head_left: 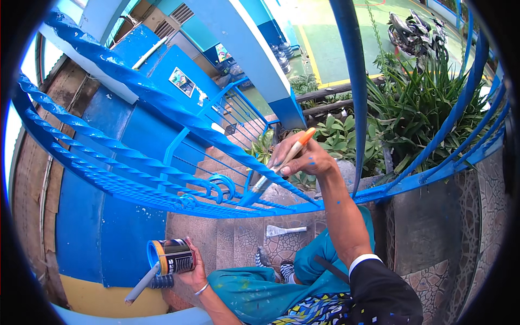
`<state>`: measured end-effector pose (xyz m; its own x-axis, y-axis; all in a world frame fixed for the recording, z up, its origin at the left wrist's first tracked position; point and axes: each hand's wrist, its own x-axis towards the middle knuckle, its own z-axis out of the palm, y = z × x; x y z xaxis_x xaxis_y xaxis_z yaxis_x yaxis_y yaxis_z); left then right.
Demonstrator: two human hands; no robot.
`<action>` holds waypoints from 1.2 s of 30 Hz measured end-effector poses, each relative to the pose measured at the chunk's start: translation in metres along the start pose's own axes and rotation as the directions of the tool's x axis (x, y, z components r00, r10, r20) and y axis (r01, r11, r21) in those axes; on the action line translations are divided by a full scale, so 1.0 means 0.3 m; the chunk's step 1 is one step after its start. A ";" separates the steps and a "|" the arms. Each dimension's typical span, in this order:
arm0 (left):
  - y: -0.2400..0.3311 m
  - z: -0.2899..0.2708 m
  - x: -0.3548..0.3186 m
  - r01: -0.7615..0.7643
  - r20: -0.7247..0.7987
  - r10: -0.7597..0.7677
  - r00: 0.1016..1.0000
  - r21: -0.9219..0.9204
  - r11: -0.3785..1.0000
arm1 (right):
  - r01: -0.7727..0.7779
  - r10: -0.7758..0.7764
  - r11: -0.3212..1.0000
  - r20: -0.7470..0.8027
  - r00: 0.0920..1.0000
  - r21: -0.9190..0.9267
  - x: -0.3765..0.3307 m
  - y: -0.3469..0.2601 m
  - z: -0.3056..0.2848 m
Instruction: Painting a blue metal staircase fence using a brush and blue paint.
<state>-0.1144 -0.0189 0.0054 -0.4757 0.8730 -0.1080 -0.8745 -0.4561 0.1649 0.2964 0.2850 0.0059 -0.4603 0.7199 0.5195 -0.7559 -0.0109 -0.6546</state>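
My right hand [306, 157], flecked with blue paint, is closed round a paintbrush [287, 157] with a wooden handle and an orange end. The brush points down to the left, its bristles at a twisted bar of the blue metal railing [216, 138]; whether they touch cannot be told. Low on the left, my left hand [194, 271] grips a paint can [172, 255] with a dark label and a blue-smeared rim. A grey stick [142, 283] leans out of the can's mouth. On the tiled step below the railing lies a white, flat-bladed scraper [285, 231].
Twisted bars of the railing curve across both sides. Beyond it, stone stairs [227, 157] descend beside a second blue handrail [176, 143]. Leafy plants [422, 108] grow close behind the bars on the right. A motorcycle [417, 32] stands on the green court [336, 49].
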 end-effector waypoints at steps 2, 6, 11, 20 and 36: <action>-0.006 -0.002 0.000 -0.005 0.001 0.005 1.000 0.001 1.000 | 0.048 -0.039 0.996 0.116 0.993 -0.075 0.033 -0.004 0.025; 0.005 -0.004 0.001 -0.017 -0.028 0.017 0.999 -0.023 1.000 | 0.101 -0.092 0.992 0.127 0.988 -0.070 0.079 -0.028 0.051; 0.010 -0.002 0.004 -0.005 -0.042 0.003 0.999 -0.045 0.999 | 0.127 -0.124 0.992 0.172 0.977 -0.006 0.156 -0.039 0.037; -0.001 0.004 -0.002 0.003 -0.034 -0.006 0.999 -0.067 0.998 | 0.208 -0.216 0.976 0.152 0.965 0.067 0.284 -0.055 0.095; 0.005 0.003 -0.004 0.018 -0.053 -0.023 0.998 -0.098 0.995 | 0.193 -0.211 0.957 0.064 0.975 0.217 0.237 -0.028 0.099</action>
<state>-0.1149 -0.0205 0.0066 -0.4594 0.8731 -0.1631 -0.8881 -0.4550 0.0657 0.2561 0.3157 0.0645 -0.3192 0.6598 0.6803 -0.9132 -0.0222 -0.4069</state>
